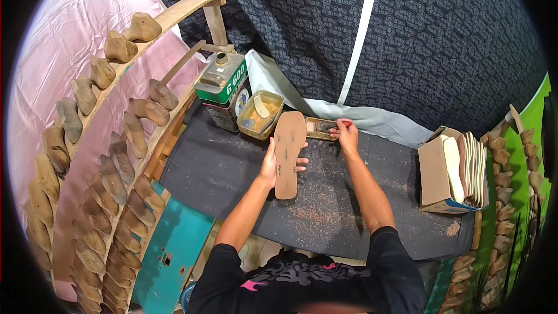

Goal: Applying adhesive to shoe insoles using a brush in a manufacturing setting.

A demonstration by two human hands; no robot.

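Observation:
A brown shoe sole (290, 160) with dark marks on its face stands upright in my left hand (268, 164). My thumb is on its left side and the fingertips come out past its right edge. Over the right end of a small shallow tray (317, 137) is my right hand (349, 137), its fingers pinched together. A bit of orange-red shows at the fingertips, too small to name. Dark and pale bits lie inside the tray, partly hidden by the sole. Left of the sole sits a squarish tub (250, 132) of yellowish stuff, with a pale flat piece (261, 106) in it.
A green-and-black metal can (216, 94) stands behind the tub. Crumbs (317, 212) litter the dark table (200, 166). At the right, a cardboard box (435, 174) holds several pale soles. Racks of wooden shoe lasts (135, 134) flank both sides; a dark patterned cloth (430, 40) hangs behind.

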